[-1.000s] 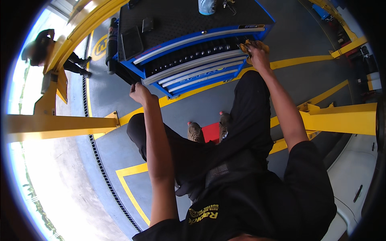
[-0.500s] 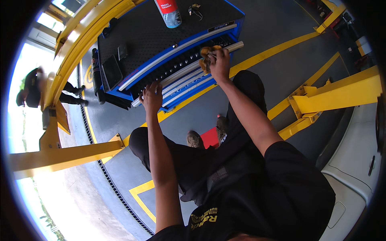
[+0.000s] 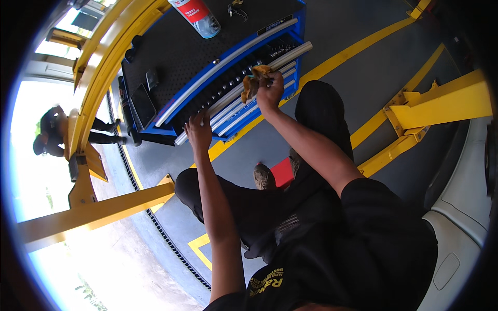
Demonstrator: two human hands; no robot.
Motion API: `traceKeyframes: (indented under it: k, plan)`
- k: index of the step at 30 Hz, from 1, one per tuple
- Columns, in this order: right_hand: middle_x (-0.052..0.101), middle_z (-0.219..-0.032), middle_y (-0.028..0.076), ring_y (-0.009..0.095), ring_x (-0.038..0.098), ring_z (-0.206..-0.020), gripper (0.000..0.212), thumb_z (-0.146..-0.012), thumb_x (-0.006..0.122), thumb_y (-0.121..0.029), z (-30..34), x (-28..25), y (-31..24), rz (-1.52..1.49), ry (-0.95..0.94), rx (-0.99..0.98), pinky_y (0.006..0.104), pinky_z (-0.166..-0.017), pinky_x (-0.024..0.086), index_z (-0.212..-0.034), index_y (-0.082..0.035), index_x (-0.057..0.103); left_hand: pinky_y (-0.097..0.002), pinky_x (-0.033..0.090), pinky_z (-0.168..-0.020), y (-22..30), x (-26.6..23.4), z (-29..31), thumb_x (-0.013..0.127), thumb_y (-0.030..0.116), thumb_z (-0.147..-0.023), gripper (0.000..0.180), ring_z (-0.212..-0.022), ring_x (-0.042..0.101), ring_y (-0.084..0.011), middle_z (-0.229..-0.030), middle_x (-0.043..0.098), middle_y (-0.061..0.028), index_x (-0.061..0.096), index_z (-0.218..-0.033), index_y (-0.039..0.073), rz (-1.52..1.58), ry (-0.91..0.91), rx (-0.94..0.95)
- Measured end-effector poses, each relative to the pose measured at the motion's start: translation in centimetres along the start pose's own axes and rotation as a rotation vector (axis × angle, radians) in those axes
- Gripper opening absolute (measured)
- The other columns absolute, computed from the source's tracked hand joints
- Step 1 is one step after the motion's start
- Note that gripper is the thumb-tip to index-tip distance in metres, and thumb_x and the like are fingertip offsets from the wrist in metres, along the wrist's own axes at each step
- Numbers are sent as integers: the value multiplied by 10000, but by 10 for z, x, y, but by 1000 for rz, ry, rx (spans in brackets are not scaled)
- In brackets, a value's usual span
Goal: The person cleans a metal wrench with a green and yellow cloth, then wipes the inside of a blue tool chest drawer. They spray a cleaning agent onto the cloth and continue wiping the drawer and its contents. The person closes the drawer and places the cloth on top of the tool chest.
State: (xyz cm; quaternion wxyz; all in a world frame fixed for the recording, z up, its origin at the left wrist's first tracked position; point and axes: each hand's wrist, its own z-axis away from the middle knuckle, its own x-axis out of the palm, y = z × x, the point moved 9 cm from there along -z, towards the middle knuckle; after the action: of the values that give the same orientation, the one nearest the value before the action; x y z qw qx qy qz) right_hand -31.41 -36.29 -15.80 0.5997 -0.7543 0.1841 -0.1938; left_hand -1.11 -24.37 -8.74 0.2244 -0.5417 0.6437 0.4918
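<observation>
A blue tool cart (image 3: 298,31) with a black mat top stands in front of me, its top drawer (image 3: 228,85) pulled out and showing rows of sockets. My left hand (image 3: 198,132) rests on the silver handle rail at the drawer's left end, fingers apart. My right hand (image 3: 270,88) is closed on a crumpled yellow-brown rag (image 3: 252,80) held over the open drawer's right half. My legs in black trousers and my shoes show below the hands.
On the cart top lie a spray can (image 3: 199,14), a bunch of keys (image 3: 236,9) and a dark phone (image 3: 143,105). Yellow lift arms (image 3: 441,106) (image 3: 93,212) flank me. A white car body (image 3: 461,207) is at right. Another person (image 3: 54,135) stands at far left.
My view has shifted, so the cart sits lower and nearer. My right hand with the rag has moved left along the drawer; my left hand has stayed on the drawer's rail.
</observation>
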Motion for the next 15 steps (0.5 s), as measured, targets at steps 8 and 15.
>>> traceKeyframes:
  k: [8, 15]
  plan:
    - [657, -1160, 189, 302, 686, -1095, 228, -1057, 677, -77, -21, -25, 4, -131, 150, 210, 419, -989, 541, -1225, 41, 578, -546, 465, -1095, 4, 5, -2, 749, 264, -1020, 275, -1101, 710, -369, -1130, 759, -143, 832, -1275, 203, 4, -60, -21]
    - [697, -1208, 144, 282, 702, -1154, 274, -987, 746, -47, 32, 8, -32, -144, -60, 234, 412, -1010, 539, -1216, -35, 596, -517, 482, -1059, -11, -3, 5, 755, 226, -1016, 287, -1166, 699, -383, -1219, 766, -148, 827, -1292, 191, 32, -54, 7]
